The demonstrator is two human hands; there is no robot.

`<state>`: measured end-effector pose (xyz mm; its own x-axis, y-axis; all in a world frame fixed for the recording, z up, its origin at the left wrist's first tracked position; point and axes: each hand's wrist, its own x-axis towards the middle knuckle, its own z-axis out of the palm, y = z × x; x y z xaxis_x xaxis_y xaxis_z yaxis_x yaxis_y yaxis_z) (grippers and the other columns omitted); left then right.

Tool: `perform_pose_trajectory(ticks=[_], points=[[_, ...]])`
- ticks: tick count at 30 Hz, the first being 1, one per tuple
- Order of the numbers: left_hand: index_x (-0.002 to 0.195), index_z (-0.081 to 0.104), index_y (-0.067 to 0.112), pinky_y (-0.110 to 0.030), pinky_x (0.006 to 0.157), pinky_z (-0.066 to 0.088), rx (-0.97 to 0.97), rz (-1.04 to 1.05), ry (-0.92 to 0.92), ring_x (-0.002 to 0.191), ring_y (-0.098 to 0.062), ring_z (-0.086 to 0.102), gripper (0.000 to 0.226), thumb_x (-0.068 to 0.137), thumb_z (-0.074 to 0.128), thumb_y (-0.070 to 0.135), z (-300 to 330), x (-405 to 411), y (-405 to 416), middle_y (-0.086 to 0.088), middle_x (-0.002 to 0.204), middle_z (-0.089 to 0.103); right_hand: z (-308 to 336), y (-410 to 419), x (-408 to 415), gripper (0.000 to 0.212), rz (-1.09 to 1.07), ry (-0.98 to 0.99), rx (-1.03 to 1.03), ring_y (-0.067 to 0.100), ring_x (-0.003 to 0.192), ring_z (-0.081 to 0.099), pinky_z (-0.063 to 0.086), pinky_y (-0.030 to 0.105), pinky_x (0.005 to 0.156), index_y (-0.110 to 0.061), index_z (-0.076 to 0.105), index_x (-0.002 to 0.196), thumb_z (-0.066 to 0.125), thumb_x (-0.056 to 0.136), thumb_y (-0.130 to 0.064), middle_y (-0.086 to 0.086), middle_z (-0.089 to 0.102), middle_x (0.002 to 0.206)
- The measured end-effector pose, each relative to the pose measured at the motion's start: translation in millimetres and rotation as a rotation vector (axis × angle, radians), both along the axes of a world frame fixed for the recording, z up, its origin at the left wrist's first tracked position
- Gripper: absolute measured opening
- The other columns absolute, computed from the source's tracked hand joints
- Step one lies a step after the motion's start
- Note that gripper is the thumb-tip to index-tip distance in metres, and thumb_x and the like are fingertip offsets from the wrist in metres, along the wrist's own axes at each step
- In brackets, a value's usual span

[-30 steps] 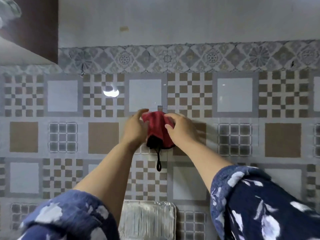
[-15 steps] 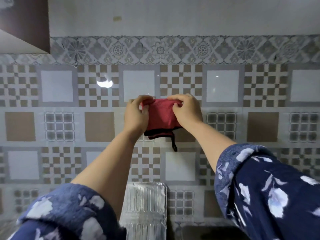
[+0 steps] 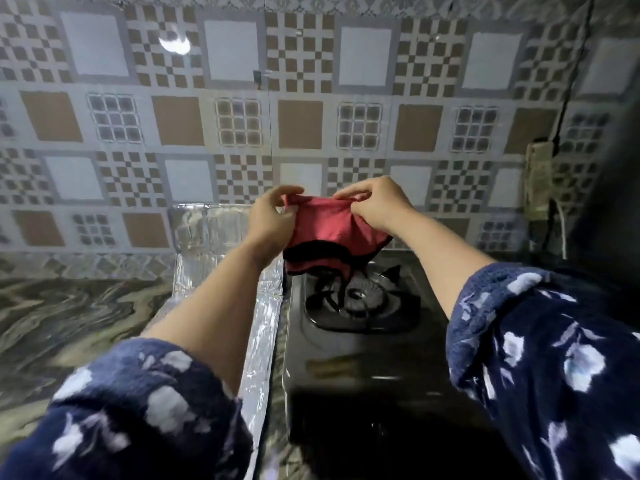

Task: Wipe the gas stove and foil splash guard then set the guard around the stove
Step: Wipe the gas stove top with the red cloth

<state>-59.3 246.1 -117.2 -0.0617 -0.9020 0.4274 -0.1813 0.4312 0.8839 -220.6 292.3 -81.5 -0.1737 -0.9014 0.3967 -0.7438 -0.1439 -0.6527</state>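
A red cloth (image 3: pixel 325 226) with a black hem and a black loop hangs in the air above the stove's back end. My left hand (image 3: pixel 268 220) pinches its upper left edge and my right hand (image 3: pixel 375 204) pinches its upper right edge. Below it stands the black gas stove (image 3: pixel 356 348), its single burner and pan support partly covered by the cloth. The silver foil splash guard (image 3: pixel 204 233) stands to the left of the stove, one panel against the tiled wall and another running along the stove's left side, partly hidden by my left forearm.
A marbled stone counter (image 3: pixel 69 313) spreads to the left of the guard. A small hook (image 3: pixel 257 77) sticks out of the patterned tile wall above. At the right, a wall socket (image 3: pixel 538 181) with a white cable sits beside a dark upright surface.
Both hands took the red cloth off the wall hook and brought it down over the stove. The view tilted down, so the stove and counter now show.
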Motion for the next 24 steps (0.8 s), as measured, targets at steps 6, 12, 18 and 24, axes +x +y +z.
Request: perform_pose_trajectory(ticks=[6, 12, 18, 24], points=[[0.110, 0.067, 0.018, -0.038, 0.076, 0.056, 0.208, 0.031, -0.066, 0.092, -0.026, 0.062, 0.029, 0.089, 0.055, 0.000, -71, 8, 68, -0.005, 0.102, 0.064, -62, 65, -8, 0.039, 0.068, -0.051, 0.301, 0.005, 0.081, 0.053, 0.038, 0.010, 0.061, -0.020, 0.074, 0.104, 0.051, 0.085, 0.004, -0.013, 0.060, 0.080], [0.112, 0.063, 0.014, -0.036, 0.079, 0.056, 0.283, 0.026, -0.218, 0.095, -0.026, 0.065, 0.025, 0.087, 0.064, 0.012, -124, 18, 94, -0.011, 0.114, 0.065, -145, 85, -1, 0.037, 0.004, 0.072, 0.345, 0.015, 0.099, 0.063, 0.049, 0.023, 0.091, -0.023, 0.075, 0.103, 0.053, 0.083, -0.002, 0.000, 0.070, 0.106], [0.123, 0.058, 0.014, -0.020, 0.095, 0.034, 0.116, 0.032, -0.527, 0.118, -0.018, 0.055, 0.031, 0.094, 0.051, 0.018, -159, 30, 96, -0.004, 0.127, 0.060, -175, 88, 13, 0.039, 0.287, 0.506, 0.012, 0.014, 0.135, 0.041, 0.027, 0.041, 0.114, -0.028, 0.061, 0.127, 0.049, 0.089, -0.024, -0.007, 0.055, 0.137], [0.133, 0.055, 0.015, -0.017, 0.097, 0.035, 0.115, -0.051, -0.459, 0.122, -0.016, 0.055, 0.042, 0.093, 0.042, 0.021, -165, 42, 100, -0.003, 0.133, 0.060, -198, 87, 43, 0.076, 0.326, 0.587, 0.152, 0.006, 0.146, 0.016, 0.008, 0.033, 0.117, -0.025, 0.031, 0.147, 0.012, 0.083, -0.061, -0.008, 0.025, 0.157]])
